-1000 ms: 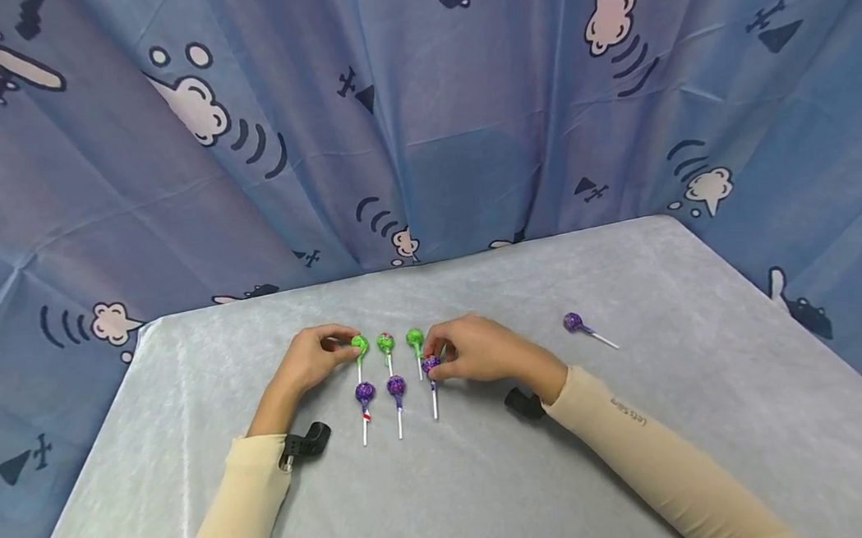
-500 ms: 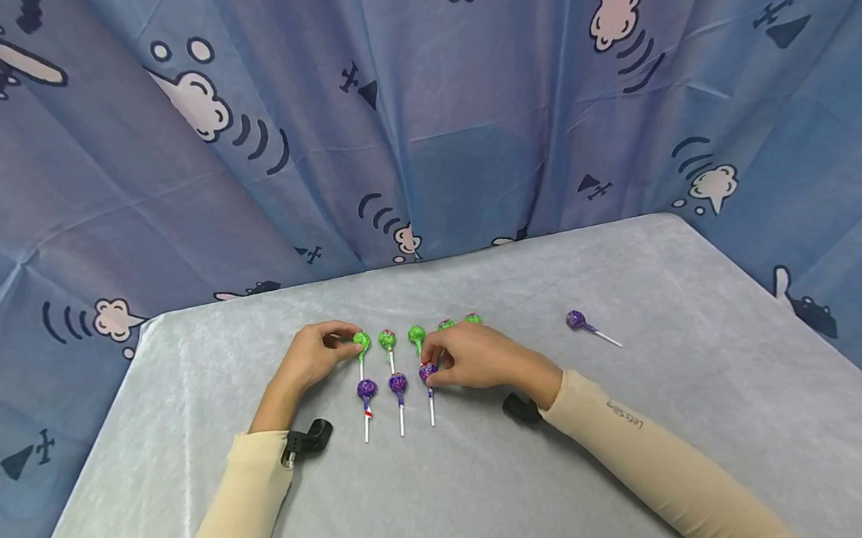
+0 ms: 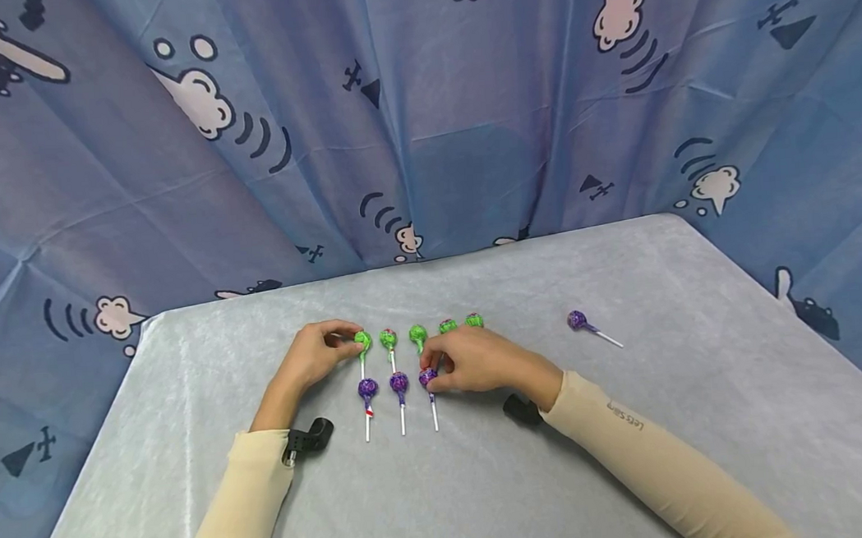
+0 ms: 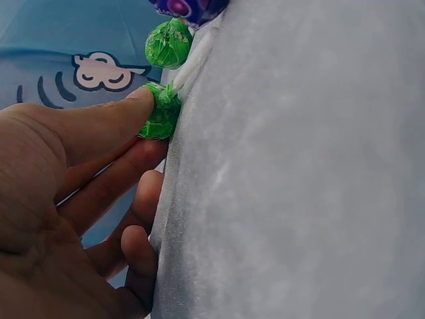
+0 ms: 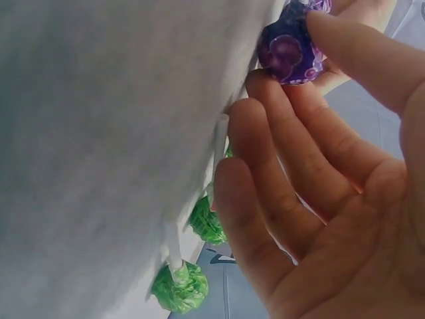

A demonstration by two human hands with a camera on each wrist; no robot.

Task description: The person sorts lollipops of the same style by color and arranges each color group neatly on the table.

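My left hand (image 3: 313, 357) pinches the head of the leftmost green lollipop (image 3: 362, 341) between thumb and fingers; the left wrist view shows this green lollipop (image 4: 163, 116) close up. With thumb and fingertips my right hand (image 3: 473, 358) pinches the head of a purple lollipop (image 3: 428, 377), its white stick pointing toward me on the table. That purple lollipop (image 5: 289, 52) also shows in the right wrist view. To its left lie two more purple lollipops, one in the middle (image 3: 398, 383) and one at the left end (image 3: 368, 390), each below a green one.
Further green lollipops (image 3: 388, 339) continue the back row, the rightmost ones (image 3: 474, 321) partly behind my right hand. A single purple lollipop (image 3: 576, 320) lies slanted at the right. The grey-white cloth-covered table (image 3: 445, 498) ends at a blue patterned curtain (image 3: 466, 119).
My right hand has shifted slightly down and left with the purple lollipop, bringing it level with the other purple ones. Two green lollipops behind that hand have come into view. The left hand stays put.
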